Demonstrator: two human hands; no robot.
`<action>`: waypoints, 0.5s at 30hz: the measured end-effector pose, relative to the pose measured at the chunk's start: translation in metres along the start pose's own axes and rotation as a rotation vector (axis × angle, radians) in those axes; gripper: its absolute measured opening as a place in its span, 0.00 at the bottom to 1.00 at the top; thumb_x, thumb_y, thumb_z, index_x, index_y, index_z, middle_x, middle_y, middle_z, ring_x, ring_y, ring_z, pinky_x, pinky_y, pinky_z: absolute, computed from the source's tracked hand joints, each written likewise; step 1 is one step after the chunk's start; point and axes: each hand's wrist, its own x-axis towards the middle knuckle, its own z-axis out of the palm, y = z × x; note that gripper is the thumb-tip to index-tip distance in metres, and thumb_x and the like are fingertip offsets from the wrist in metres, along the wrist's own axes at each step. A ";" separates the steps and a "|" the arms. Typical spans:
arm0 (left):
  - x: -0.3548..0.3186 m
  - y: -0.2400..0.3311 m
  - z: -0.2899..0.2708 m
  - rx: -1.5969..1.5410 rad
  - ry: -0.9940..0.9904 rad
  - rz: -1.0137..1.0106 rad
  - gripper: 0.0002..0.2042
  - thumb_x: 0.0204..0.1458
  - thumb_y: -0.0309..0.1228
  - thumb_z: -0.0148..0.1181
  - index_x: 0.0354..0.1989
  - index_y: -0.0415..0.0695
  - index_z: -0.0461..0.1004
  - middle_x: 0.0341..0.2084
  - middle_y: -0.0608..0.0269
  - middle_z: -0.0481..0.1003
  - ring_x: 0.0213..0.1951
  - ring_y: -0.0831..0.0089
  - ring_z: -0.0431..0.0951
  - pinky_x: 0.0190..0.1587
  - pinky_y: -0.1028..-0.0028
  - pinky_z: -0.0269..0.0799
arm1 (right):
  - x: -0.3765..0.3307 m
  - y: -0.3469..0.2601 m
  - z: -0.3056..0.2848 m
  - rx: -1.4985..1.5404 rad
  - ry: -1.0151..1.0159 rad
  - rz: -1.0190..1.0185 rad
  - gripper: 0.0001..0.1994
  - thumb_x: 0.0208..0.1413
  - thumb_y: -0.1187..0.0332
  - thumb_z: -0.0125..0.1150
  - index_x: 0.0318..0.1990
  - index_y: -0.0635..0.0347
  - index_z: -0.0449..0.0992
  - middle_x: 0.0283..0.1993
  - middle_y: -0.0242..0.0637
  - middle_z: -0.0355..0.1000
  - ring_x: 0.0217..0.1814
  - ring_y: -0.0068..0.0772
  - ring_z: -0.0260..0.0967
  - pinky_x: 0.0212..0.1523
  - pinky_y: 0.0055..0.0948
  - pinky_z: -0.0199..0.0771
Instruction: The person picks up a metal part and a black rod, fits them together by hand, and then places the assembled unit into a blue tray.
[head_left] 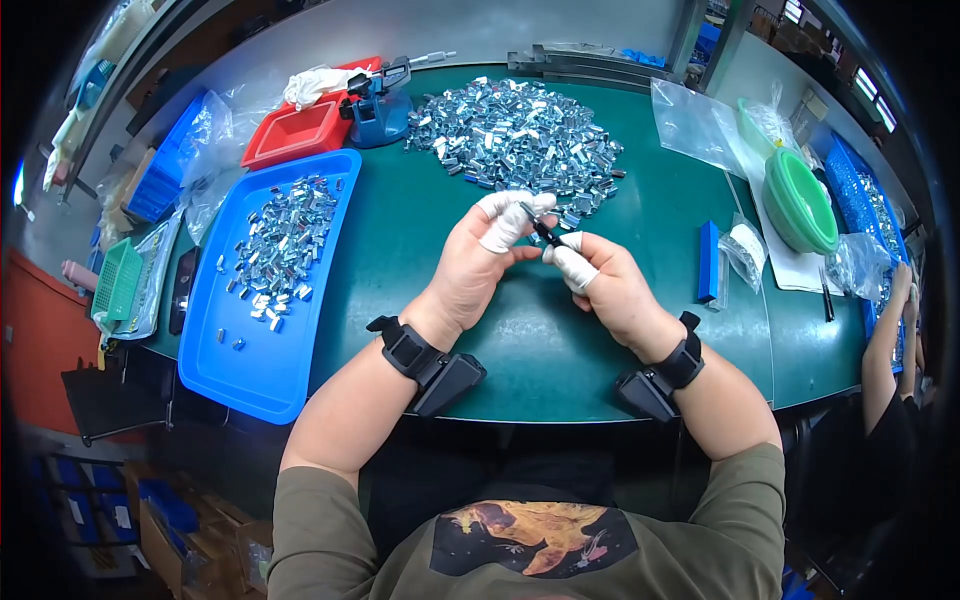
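Both of my hands meet over the green tabletop, just in front of a heap of small shiny metal pieces [520, 135]. White coverings wrap some of the fingertips. My right hand [618, 290] is closed round a slim black pen-like tool [545, 233] that points up and to the left. Pinched between the fingers of my left hand [472, 258] is a small metal piece [529, 210], mostly hidden, which the tool's tip meets or nearly meets. To the left, a blue tray [250, 375] carries more of these metal pieces.
Behind the blue tray stand a red tray [298, 133] and a blue clamp-like device [380, 118]. On the right are a blue block [708, 262], green bowls [800, 200], plastic bags [700, 120] and a black pen [827, 297]. Another person's arm [882, 345] reaches to a blue crate [858, 190].
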 end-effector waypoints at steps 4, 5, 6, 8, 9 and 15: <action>-0.001 0.004 -0.003 -0.075 0.066 -0.008 0.19 0.55 0.40 0.43 0.52 0.45 0.58 0.48 0.55 0.65 0.49 0.65 0.66 0.47 0.69 0.62 | 0.004 0.000 -0.008 -0.083 0.159 -0.115 0.07 0.54 0.67 0.50 0.36 0.60 0.71 0.21 0.20 0.59 0.19 0.09 0.50 0.19 0.12 0.51; 0.000 0.005 -0.003 -0.067 0.094 -0.007 0.20 0.55 0.41 0.42 0.53 0.45 0.57 0.48 0.55 0.65 0.49 0.65 0.66 0.48 0.69 0.62 | 0.005 0.000 -0.009 -0.122 0.223 -0.174 0.07 0.54 0.67 0.50 0.36 0.60 0.71 0.22 0.20 0.60 0.20 0.09 0.50 0.19 0.12 0.51; 0.000 0.005 -0.004 -0.067 0.094 -0.006 0.20 0.55 0.41 0.42 0.53 0.45 0.57 0.48 0.55 0.65 0.49 0.65 0.66 0.48 0.69 0.62 | 0.005 0.002 -0.009 -0.122 0.223 -0.176 0.07 0.54 0.67 0.50 0.36 0.60 0.71 0.22 0.20 0.60 0.20 0.09 0.50 0.19 0.12 0.51; 0.002 0.003 -0.004 -0.165 0.078 -0.009 0.20 0.55 0.41 0.42 0.53 0.43 0.57 0.49 0.54 0.64 0.50 0.63 0.65 0.49 0.68 0.61 | 0.005 0.008 -0.007 -0.229 0.157 -0.209 0.08 0.54 0.68 0.51 0.37 0.61 0.71 0.23 0.20 0.61 0.22 0.08 0.51 0.21 0.12 0.51; 0.003 0.003 -0.004 -0.214 0.070 -0.011 0.21 0.55 0.41 0.41 0.54 0.43 0.57 0.49 0.54 0.64 0.50 0.63 0.65 0.50 0.68 0.61 | 0.005 0.009 -0.006 -0.282 0.124 -0.225 0.08 0.53 0.68 0.51 0.38 0.61 0.71 0.24 0.19 0.62 0.23 0.08 0.51 0.22 0.12 0.51; 0.003 0.004 -0.006 -0.177 0.069 0.014 0.22 0.54 0.40 0.42 0.55 0.42 0.56 0.49 0.55 0.64 0.50 0.63 0.65 0.49 0.68 0.61 | 0.007 0.008 -0.009 -0.253 0.199 -0.230 0.07 0.53 0.69 0.52 0.37 0.62 0.71 0.26 0.19 0.62 0.26 0.09 0.53 0.25 0.12 0.53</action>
